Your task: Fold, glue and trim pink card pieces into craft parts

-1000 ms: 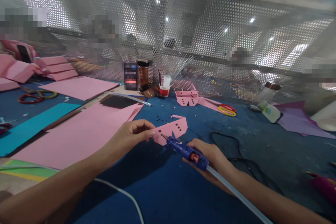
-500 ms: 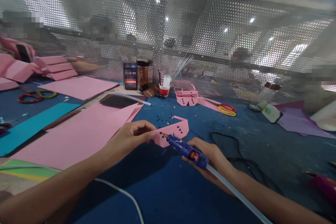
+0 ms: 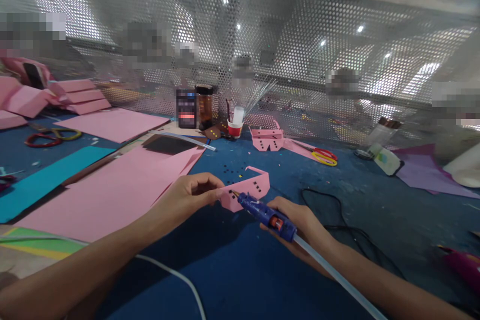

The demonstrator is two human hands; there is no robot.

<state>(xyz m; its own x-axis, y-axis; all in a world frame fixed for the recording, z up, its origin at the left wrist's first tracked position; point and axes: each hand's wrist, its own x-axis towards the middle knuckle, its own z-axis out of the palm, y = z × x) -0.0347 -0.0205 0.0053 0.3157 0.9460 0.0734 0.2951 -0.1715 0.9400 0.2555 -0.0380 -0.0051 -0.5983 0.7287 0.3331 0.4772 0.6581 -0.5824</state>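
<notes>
My left hand pinches the left end of a folded pink paper piece shaped like glasses, dotted with small black squares. In my right hand is a blue glue gun, its metal tip at the paper's left part, by the black squares; I cannot tell whether it touches. A long clear glue stick trails from the gun's back. Behind the paper, several tiny black squares lie loose on the blue tabletop. A similar pink paper piece with black squares stands farther back.
Pink sheets and a teal strip cover the left. Yellow-and-red scissors lie behind the right hand. A paper cup, a brown jar and a phone stand before the perforated metal screen. Black cable curls at right.
The pink paper piece has shifted slightly right and down in my left hand, tilting a little. The glue gun's tip stays beside its left part, with only a slight shift.
</notes>
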